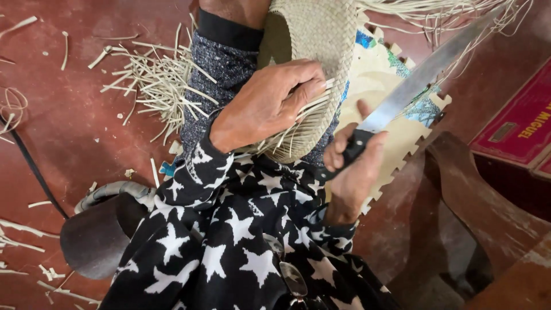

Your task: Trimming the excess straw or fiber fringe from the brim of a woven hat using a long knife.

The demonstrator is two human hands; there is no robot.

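Closest to the camera, at the bottom of the view, is the person's black garment with white stars (229, 252), which covers the lap and both forearms. Just beyond it, the right hand (353, 166) is closed around the black handle of a long knife (413, 86); the thumb stands up beside the base of the blade, and the blade goes up and to the right, away from the body. A little further, the left hand (270, 100) lies on a woven straw hat (315, 34). Its fingers are bent over the rim of the hat and press on the loose straw ends (298, 123) that stick out there, so this hand is clamped on the hat and not spread. The hat rests on the person's knee, on speckled dark cloth, with its opening turned to the left. Under the hat and the knife lies a pale foam mat (381, 74) with toothed edges and some blue print. To the left, on the red floor (69, 115), a heap of cut straw pieces (160, 86) lies near the knee, and single scraps are scattered well apart. At the right side stands a dark wooden chair arm (482, 201), and further right a red box (516, 126).
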